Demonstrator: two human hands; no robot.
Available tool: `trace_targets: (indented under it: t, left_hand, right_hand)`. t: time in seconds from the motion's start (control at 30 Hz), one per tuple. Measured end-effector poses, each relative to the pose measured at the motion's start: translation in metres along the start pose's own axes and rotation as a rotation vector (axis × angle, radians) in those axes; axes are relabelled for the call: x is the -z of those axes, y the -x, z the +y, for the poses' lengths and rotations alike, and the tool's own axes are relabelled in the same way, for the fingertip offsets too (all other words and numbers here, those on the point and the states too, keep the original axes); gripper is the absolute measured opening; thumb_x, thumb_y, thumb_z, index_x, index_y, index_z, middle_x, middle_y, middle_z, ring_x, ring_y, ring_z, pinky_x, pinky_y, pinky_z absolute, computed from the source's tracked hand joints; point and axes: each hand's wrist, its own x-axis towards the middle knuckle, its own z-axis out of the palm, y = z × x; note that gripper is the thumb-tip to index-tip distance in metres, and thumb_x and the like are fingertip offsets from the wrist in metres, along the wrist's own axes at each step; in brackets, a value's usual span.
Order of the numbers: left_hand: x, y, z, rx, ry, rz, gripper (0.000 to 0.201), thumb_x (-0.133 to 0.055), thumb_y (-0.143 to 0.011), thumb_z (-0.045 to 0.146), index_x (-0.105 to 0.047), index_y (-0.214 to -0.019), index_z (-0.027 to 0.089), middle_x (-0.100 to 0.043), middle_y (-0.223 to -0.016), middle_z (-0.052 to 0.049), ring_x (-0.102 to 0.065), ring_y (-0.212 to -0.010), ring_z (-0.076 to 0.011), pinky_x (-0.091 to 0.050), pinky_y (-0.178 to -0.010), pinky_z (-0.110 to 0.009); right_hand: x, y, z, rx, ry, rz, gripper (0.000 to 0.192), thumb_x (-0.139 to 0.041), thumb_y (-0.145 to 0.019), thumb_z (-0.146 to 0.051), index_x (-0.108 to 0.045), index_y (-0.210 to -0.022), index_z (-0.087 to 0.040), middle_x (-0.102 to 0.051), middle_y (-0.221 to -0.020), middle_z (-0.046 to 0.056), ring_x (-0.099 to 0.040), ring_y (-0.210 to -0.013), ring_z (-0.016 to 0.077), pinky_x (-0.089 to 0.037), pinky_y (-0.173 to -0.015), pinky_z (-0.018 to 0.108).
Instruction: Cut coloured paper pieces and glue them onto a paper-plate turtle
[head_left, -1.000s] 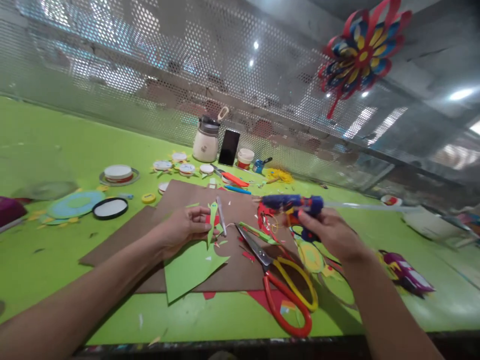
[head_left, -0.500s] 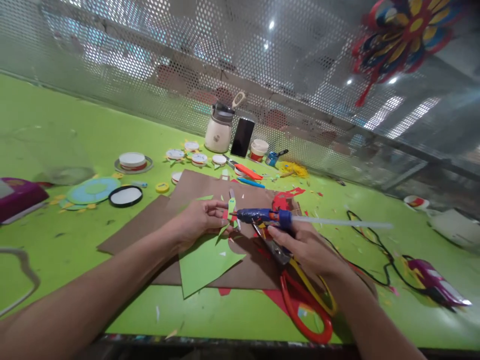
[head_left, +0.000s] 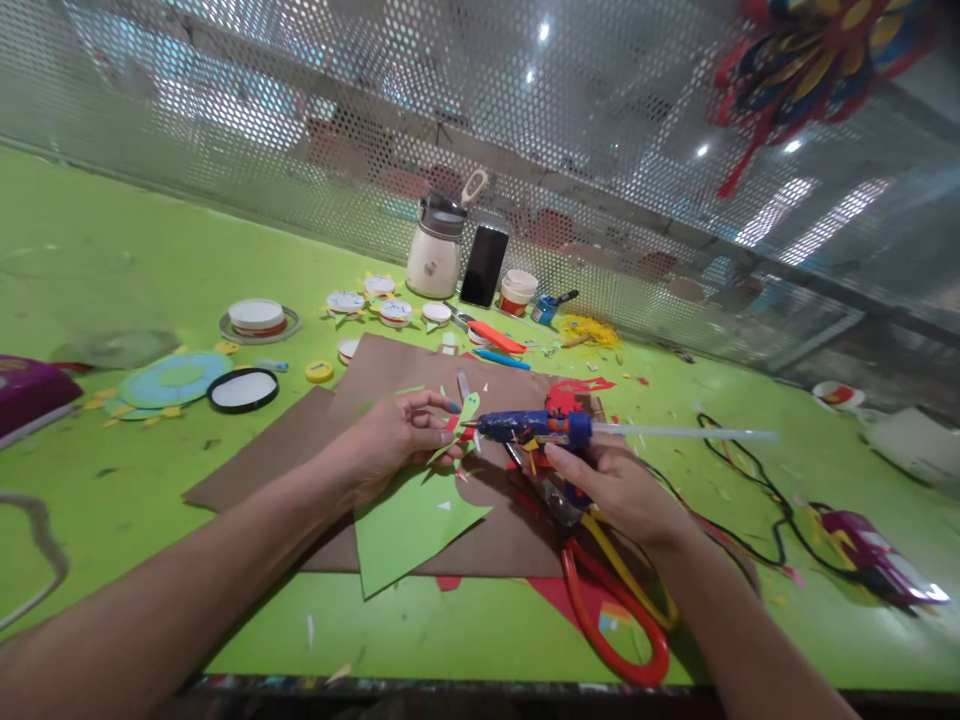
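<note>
A bright green counter [head_left: 150, 480], littered with paper scraps, runs back to a perforated metal screen [head_left: 285, 150]; one flower decoration [head_left: 832, 60] hangs at upper right, and lights glow beyond. Brown cardboard [head_left: 259, 450] lies mid-counter, bearing one large piece of green paper [head_left: 409, 545]. Toward the back stand one white jug [head_left: 433, 262], one phone [head_left: 485, 265] and one tub [head_left: 517, 293]; four white discs [head_left: 395, 313] cluster before the jug. One blue pen [head_left: 502, 359] and one orange knife [head_left: 495, 337] lie nearby, with one pair of scissors [head_left: 652, 665] at the front. Above the cardboard, the left hand [head_left: 405, 435] pinches one green paper cutout [head_left: 470, 406], its fingers nearly closed. The right hand's [head_left: 622, 490] fingers wrap one blue glue gun [head_left: 517, 427], nozzle at the cutout; whether they touch cannot be told.
</note>
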Motion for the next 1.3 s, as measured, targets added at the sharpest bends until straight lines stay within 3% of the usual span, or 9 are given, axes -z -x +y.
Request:
trace_targets:
  t: [0.23, 0.4, 0.57, 0.8, 0.97, 1.13, 1.3]
  left_hand:
    - [-0.002, 0.002, 0.001, -0.024, 0.023, 0.078, 0.03, -0.067, -0.069, 0.001, -0.051, -0.087, 0.019, -0.062, -0.057, 0.002, -0.067, -0.056, -0.0177, -0.056, -0.056, -0.028]
    - [-0.001, 0.0, 0.0, -0.006, -0.002, 0.06, 0.019, -0.068, -0.069, 0.001, -0.055, -0.068, 0.014, -0.066, -0.061, -0.004, -0.067, -0.058, -0.0148, -0.057, -0.059, -0.025]
    - [-0.003, 0.0, -0.002, 0.034, 0.017, 0.089, 0.015, -0.068, -0.068, -0.002, -0.061, -0.07, 0.011, -0.071, -0.066, -0.008, -0.069, -0.06, -0.0166, -0.058, -0.065, -0.026]
    - [-0.004, -0.001, -0.004, 0.027, 0.046, 0.101, 0.025, -0.075, -0.06, 0.001, -0.067, -0.082, 0.01, -0.073, -0.067, -0.009, -0.07, -0.062, -0.02, -0.058, -0.065, -0.029]
    - [-0.005, 0.002, -0.003, 0.035, -0.003, 0.082, 0.032, -0.075, -0.061, 0.005, -0.068, -0.092, 0.009, -0.074, -0.071, -0.011, -0.071, -0.066, -0.0214, -0.058, -0.07, -0.032]
    - [-0.007, 0.004, -0.002, 0.038, -0.026, 0.073, 0.029, -0.073, -0.063, 0.004, -0.07, -0.091, 0.011, -0.074, -0.068, -0.01, -0.071, -0.063, -0.021, -0.058, -0.067, -0.03]
    - [-0.008, 0.004, 0.0, 0.039, -0.091, 0.079, 0.033, -0.072, -0.065, 0.007, -0.068, -0.098, 0.011, -0.074, -0.068, -0.008, -0.071, -0.064, -0.0207, -0.057, -0.065, -0.029]
  right_hand:
    - [-0.002, 0.001, 0.007, -0.083, -0.299, 0.029, 0.036, -0.056, -0.086, -0.049, -0.07, -0.096, -0.017, -0.072, -0.087, 0.006, -0.067, -0.081, 0.021, -0.052, -0.076, 0.031]
    - [-0.003, 0.001, 0.007, -0.111, -0.383, 0.026, 0.038, -0.057, -0.085, -0.049, -0.072, -0.097, -0.015, -0.073, -0.086, 0.007, -0.068, -0.078, 0.02, -0.053, -0.071, 0.029]
    - [-0.002, 0.003, 0.009, -0.136, -0.447, 0.03, 0.036, -0.06, -0.084, -0.049, -0.071, -0.094, -0.016, -0.073, -0.083, 0.006, -0.067, -0.075, 0.0183, -0.053, -0.069, 0.028]
    - [-0.002, 0.003, 0.01, -0.099, -0.332, 0.036, 0.036, -0.057, -0.085, -0.049, -0.069, -0.093, -0.015, -0.071, -0.087, 0.006, -0.065, -0.078, 0.0185, -0.052, -0.073, 0.029]
    - [-0.003, 0.002, 0.01, -0.059, -0.238, 0.017, 0.035, -0.052, -0.089, -0.047, -0.068, -0.089, -0.016, -0.07, -0.086, 0.005, -0.064, -0.081, 0.019, -0.05, -0.075, 0.029]
    - [-0.004, -0.001, 0.01, -0.018, -0.06, 0.03, 0.034, -0.049, -0.09, -0.045, -0.069, -0.088, -0.017, -0.07, -0.095, 0.006, -0.062, -0.088, 0.0204, -0.048, -0.081, 0.031]
    - [-0.004, -0.002, 0.01, 0.014, -0.026, 0.049, 0.034, -0.048, -0.091, -0.044, -0.068, -0.082, -0.018, -0.069, -0.099, 0.005, -0.061, -0.09, 0.0203, -0.045, -0.086, 0.031]
